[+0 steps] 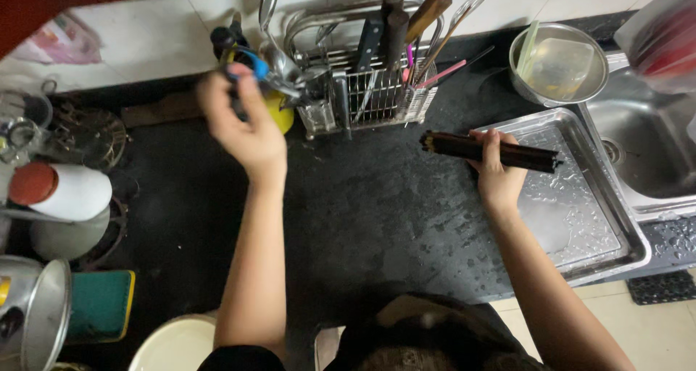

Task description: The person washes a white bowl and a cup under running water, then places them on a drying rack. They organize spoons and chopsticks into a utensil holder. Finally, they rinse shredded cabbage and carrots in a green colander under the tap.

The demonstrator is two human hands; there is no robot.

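Two hands at work over a wet black desk (377,219). Right hand (496,171): closed around a bundle of dark chopsticks (489,150), held level, its ends sticking out on both sides of the fist, above the left edge of a steel tray (580,219). Tray: rectangular, shallow, beaded with water, lying on the desk just beside the sink (645,153). Left hand (243,124): raised toward the back of the desk, fingers curled around a dark-handled utensil with a blue part (250,65); the motion blur hides what kind of utensil it is. Just behind that hand: a yellow holder (281,113), partly hidden.

Wire cutlery rack (377,95): stands at the back of the desk between the two hands, holding knives with wooden handles (428,12), spoons and ladles (270,8), and a pink-handled item (442,73). Steel pot (558,63): round, behind the tray, with a clear plastic container inside. Far left of the desk: a white bottle with a red cap (61,190) lying on its side, a steel lid (43,313), and a green block with a yellow edge (101,306). White tiled wall (145,30) behind everything.
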